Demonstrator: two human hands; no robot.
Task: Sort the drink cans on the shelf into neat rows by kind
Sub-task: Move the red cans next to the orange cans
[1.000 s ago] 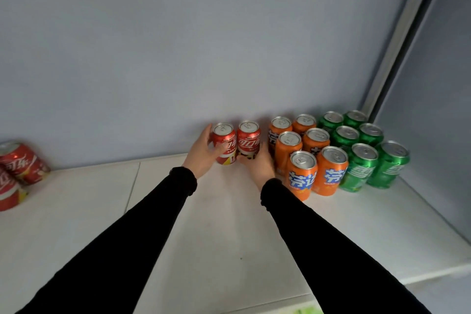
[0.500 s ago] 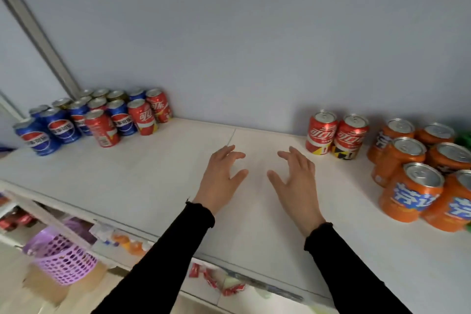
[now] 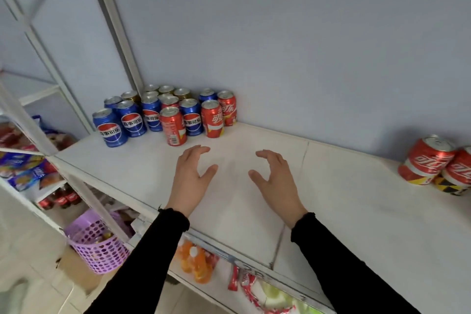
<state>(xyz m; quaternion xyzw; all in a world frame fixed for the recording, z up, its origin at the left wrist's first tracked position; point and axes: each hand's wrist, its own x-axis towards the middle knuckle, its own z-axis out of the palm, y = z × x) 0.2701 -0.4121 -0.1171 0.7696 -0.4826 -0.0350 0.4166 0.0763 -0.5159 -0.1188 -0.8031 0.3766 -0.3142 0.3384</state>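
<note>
While my left hand [image 3: 190, 178] and right hand [image 3: 276, 181] hover empty with fingers spread over the shelf [image 3: 356, 211], mixed Pepsi cans [image 3: 130, 122] and Coca-Cola cans [image 3: 212, 120] crowd its back left corner; two Coca-Cola cans [image 3: 425, 160] stand at the right edge.

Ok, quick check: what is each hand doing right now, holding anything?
Left hand: open, fingers curled, empty, above the shelf.
Right hand: open, fingers curled, empty, above the shelf.
</note>
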